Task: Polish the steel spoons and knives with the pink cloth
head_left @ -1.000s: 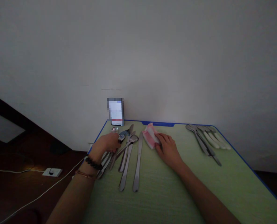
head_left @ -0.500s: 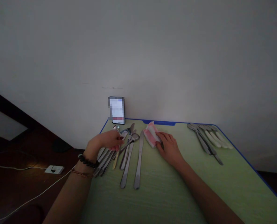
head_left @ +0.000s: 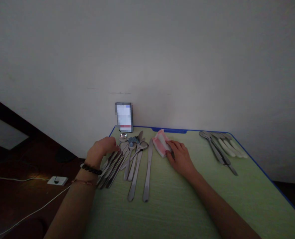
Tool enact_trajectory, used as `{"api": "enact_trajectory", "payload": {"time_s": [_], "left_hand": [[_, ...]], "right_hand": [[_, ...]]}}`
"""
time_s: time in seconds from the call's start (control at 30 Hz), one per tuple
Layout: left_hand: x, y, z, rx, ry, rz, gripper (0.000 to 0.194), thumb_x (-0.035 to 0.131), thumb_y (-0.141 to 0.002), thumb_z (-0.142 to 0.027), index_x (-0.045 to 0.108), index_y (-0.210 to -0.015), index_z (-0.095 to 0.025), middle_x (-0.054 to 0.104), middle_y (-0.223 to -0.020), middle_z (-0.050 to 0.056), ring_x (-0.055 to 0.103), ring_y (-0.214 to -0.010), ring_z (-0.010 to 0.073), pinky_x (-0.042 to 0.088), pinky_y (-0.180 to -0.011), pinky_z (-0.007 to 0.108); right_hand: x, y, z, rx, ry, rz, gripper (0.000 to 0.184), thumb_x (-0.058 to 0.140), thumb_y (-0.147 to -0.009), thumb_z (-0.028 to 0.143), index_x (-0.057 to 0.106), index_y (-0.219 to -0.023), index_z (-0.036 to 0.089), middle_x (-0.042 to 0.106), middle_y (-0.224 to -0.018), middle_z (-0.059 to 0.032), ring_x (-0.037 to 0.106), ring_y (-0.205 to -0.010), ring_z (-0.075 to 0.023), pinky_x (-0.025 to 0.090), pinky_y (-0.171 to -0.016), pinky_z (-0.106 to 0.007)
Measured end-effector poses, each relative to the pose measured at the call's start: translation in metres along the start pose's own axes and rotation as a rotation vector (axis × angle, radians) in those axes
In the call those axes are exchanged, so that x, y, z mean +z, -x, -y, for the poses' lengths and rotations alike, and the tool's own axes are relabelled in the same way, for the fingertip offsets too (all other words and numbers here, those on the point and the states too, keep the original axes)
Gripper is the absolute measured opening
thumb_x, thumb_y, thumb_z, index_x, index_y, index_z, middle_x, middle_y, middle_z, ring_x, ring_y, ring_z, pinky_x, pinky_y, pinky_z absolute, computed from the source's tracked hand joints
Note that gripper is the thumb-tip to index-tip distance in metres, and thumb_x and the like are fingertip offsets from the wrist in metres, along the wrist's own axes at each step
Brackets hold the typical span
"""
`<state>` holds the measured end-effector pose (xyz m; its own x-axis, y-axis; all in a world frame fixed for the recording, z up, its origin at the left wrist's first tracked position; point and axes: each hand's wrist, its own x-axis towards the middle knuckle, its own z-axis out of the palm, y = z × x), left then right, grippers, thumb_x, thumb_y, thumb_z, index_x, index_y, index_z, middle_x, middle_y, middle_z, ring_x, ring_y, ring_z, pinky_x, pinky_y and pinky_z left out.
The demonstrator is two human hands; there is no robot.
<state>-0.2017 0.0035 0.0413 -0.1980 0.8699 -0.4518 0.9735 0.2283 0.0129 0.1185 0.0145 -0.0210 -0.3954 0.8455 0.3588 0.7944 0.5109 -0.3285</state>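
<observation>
My left hand is at the left side of a spread of metal cutlery, its fingers curled and partly hidden; whether anything sits between them I cannot make out. Close to its fingertips lies a shiny spoon, with several knife and fork handles fanned out below. More spoons lie crossed over the pile. A single table knife rests apart to the right of it. My right hand grips the edge of a folded pink and white cloth on the table, thumb below and fingers on top.
A lit phone leans against the wall behind the cutlery. Spoons and several white-handled pieces of cutlery lie at the right of the green, blue-edged table. A power strip with cables is on the floor, left.
My left hand has moved left, away from the middle of the cutlery, uncovering spoon bowls. The gold-looking handle seen beneath it now looks silver. My right hand and the cloth have stayed put.
</observation>
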Motion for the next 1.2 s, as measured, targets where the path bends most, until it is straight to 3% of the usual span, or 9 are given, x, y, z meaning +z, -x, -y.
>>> {"api": "enact_trajectory", "payload": {"time_s": [0.17,0.37,0.53,0.7,0.83,0.9,1.03,1.1,1.2], "left_hand": [[0.002,0.004,-0.015,0.048,-0.01,0.027,0.023,0.052,-0.073,-0.031,0.065,-0.066,-0.014,0.07,-0.074,0.015,0.066,-0.066,0.0232,0.045,-0.056,0.027],[-0.016,0.025,-0.021,0.191,-0.019,-0.038,0.022,0.041,-0.081,-0.027,0.061,-0.08,-0.015,0.068,-0.085,0.012,0.064,-0.078,0.0213,0.045,-0.066,0.027],[-0.019,0.041,-0.04,0.455,0.182,-0.019,0.023,0.034,-0.087,-0.035,0.049,-0.084,-0.018,0.062,-0.075,0.004,0.059,-0.061,0.0162,0.043,-0.057,0.026],[-0.014,0.049,-0.065,0.562,0.271,0.131,0.021,0.034,-0.089,-0.037,0.043,-0.082,-0.02,0.061,-0.072,0.001,0.054,-0.05,0.0133,0.041,-0.051,0.025],[-0.011,0.05,-0.074,0.582,0.13,0.055,0.021,0.033,-0.088,-0.034,0.046,-0.077,-0.02,0.061,-0.073,0.003,0.056,-0.061,0.0168,0.041,-0.058,0.027],[-0.01,0.049,-0.076,0.606,0.074,0.02,0.022,0.033,-0.088,-0.033,0.046,-0.077,-0.02,0.061,-0.075,0.004,0.056,-0.068,0.018,0.041,-0.062,0.028],[-0.008,0.051,-0.081,0.614,0.098,0.036,0.019,0.034,-0.088,-0.031,0.045,-0.078,-0.02,0.061,-0.071,0.003,0.054,-0.063,0.0163,0.039,-0.059,0.027],[-0.008,0.052,-0.085,0.618,0.14,0.043,0.017,0.034,-0.088,-0.029,0.045,-0.078,-0.02,0.06,-0.066,0.001,0.052,-0.059,0.015,0.038,-0.057,0.027],[-0.009,0.056,-0.093,0.623,0.189,0.043,0.016,0.035,-0.088,-0.029,0.046,-0.082,-0.02,0.056,-0.061,-0.002,0.05,-0.054,0.0134,0.035,-0.053,0.026]], "right_hand": [[-0.002,0.0,0.0,-0.002,0.011,0.001,0.037,0.044,-0.087,0.027,0.054,-0.122,0.016,0.058,-0.12,-0.0119,0.049,-0.108,-0.0256,0.041,-0.091,-0.041],[-0.005,0.001,0.012,0.004,0.114,0.014,0.047,0.052,-0.082,0.05,0.056,-0.113,0.016,0.059,-0.118,-0.0142,0.049,-0.107,-0.0301,0.038,-0.088,-0.044],[-0.012,-0.003,0.009,0.048,0.099,0.042,0.027,0.05,-0.081,0.027,0.058,-0.103,0.014,0.063,-0.103,-0.0129,0.053,-0.097,-0.0266,0.039,-0.085,-0.038],[-0.026,-0.011,-0.012,0.112,0.009,0.045,0.031,0.04,-0.089,0.036,0.061,-0.096,0.014,0.063,-0.105,-0.0136,0.054,-0.097,-0.025,0.04,-0.086,-0.036],[-0.022,-0.014,-0.016,0.234,0.028,0.003,0.04,0.042,-0.089,0.038,0.055,-0.113,0.008,0.061,-0.109,-0.018,0.056,-0.099,-0.0262,0.042,-0.085,-0.036],[-0.02,-0.015,-0.014,0.231,0.034,0.068,0.04,0.048,-0.086,0.037,0.055,-0.113,0.009,0.064,-0.104,-0.017,0.058,-0.091,-0.025,0.043,-0.079,-0.034],[-0.027,-0.02,-0.015,0.227,-0.079,0.241,0.015,0.05,-0.082,0.026,0.06,-0.084,0.016,0.066,-0.079,-0.0078,0.057,-0.068,-0.0175,0.04,-0.063,-0.027],[-0.035,-0.024,-0.017,0.225,-0.181,0.176,0.009,0.05,-0.078,0.023,0.057,-0.078,0.018,0.064,-0.076,-0.0052,0.055,-0.067,-0.0163,0.039,-0.061,-0.026],[-0.047,-0.028,-0.015,0.253,-0.345,-0.086,0.005,0.05,-0.075,0.023,0.053,-0.077,0.019,0.059,-0.073,-0.0016,0.052,-0.065,-0.0151,0.039,-0.06,-0.025]]}}
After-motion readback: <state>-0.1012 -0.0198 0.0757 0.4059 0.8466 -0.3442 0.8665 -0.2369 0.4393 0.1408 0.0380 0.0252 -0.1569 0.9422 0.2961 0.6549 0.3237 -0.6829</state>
